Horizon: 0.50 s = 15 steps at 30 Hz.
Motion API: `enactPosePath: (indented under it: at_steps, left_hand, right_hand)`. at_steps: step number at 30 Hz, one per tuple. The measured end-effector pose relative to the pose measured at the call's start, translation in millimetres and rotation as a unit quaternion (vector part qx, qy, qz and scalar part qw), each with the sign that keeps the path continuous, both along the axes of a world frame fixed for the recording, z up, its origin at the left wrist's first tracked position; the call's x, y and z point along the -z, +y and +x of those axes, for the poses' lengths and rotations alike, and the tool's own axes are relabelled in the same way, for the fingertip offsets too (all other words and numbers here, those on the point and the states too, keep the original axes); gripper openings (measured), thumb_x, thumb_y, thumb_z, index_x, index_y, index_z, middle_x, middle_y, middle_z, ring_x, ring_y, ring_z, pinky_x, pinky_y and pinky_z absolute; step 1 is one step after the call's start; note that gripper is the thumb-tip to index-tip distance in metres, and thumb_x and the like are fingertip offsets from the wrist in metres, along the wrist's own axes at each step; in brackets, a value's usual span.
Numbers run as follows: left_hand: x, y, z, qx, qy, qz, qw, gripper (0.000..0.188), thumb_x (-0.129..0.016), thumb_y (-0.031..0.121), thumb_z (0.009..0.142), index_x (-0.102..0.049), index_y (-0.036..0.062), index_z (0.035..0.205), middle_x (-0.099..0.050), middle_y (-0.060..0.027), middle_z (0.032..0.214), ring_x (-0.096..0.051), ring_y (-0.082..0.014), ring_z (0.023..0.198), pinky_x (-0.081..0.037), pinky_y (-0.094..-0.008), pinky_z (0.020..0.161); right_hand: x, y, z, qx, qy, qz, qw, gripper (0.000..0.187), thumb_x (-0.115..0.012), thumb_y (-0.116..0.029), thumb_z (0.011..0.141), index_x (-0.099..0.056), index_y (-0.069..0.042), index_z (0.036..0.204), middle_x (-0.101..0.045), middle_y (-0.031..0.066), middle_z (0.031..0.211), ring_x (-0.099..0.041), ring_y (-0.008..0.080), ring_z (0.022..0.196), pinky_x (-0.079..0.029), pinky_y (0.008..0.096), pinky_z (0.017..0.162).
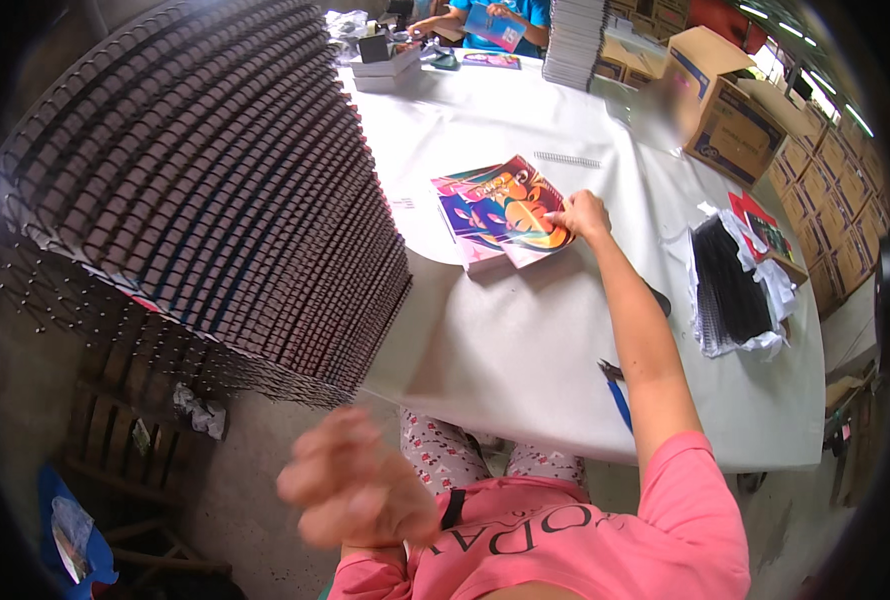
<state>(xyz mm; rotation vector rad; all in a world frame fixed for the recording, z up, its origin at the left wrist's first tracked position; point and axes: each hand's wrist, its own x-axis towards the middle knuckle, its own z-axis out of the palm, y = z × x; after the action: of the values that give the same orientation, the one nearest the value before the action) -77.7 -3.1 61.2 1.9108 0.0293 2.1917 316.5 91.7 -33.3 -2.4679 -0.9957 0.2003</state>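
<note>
On the white-covered table lies a small pile of colourful illustrated notebooks (510,212), the top one turned askew on those below. My right hand (585,215) grips the right edge of the top notebook, thumb on its cover; the fingers beneath are partly hidden. My left hand (360,485) is raised in front of my body, off the table, smeared by motion, its fingers looking bent. A loose wire spiral (568,158) lies beyond the pile. Pliers with a blue handle (617,395) rest by my right forearm, beside a dark object partly hidden under that arm.
A tall stack of spiral-bound notebooks (225,190) rises at the left. At the right sits a paper-lined box of black wire spirals (730,280). Across the table (525,340) a person in blue (535,15) handles a booklet near another stack (573,45). Cardboard boxes (735,130) stand behind.
</note>
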Motion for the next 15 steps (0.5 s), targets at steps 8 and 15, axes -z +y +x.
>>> enactPosePath:
  at_steps: [8,15]
  left_hand:
    - [32,-2,71,-0.077,0.245,-0.094,0.962,0.052,-0.07,0.022,0.075,-0.047,0.0062,0.119,-0.046,-0.0139,0.113,-0.048,-0.035,0.108,-0.039,-0.0467,0.094]
    - [72,-6,115,-0.16,0.443,-0.038,0.881,0.023,-0.066,0.032,0.077,-0.06,0.0131,0.09,-0.051,-0.0009,0.074,-0.05,-0.0202,0.077,-0.031,-0.0402,0.086]
  right_hand:
    - [-76,-132,-89,-0.2,0.05,0.287,0.935,0.02,-0.074,-0.01,0.07,-0.062,-0.001,0.083,-0.066,0.0093,0.075,-0.063,0.0173,0.064,-0.05,0.0283,0.062]
    - [-68,-205,-99,-0.378,0.192,0.169,0.89,0.047,-0.079,-0.009,0.062,-0.062,-0.01,0.107,-0.063,0.0087,0.106,-0.063,0.0194,0.089,-0.05,0.0322,0.068]
